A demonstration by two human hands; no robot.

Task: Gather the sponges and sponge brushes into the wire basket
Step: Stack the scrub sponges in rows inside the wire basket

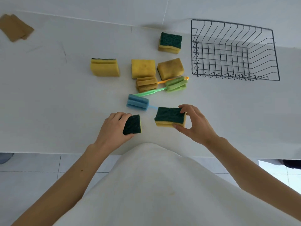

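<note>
While four sponges (143,68) and three brushes (137,102) lie loose, each hand, left (114,128) and right (195,123), grips another sponge.

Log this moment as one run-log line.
left hand: gripping green-topped sponge | right hand: gripping second sponge | wire basket: empty | sponge brushes: on table

Sponge (132,125) in left hand (114,128) — another sponge (170,116) in right hand (195,123)
</note>
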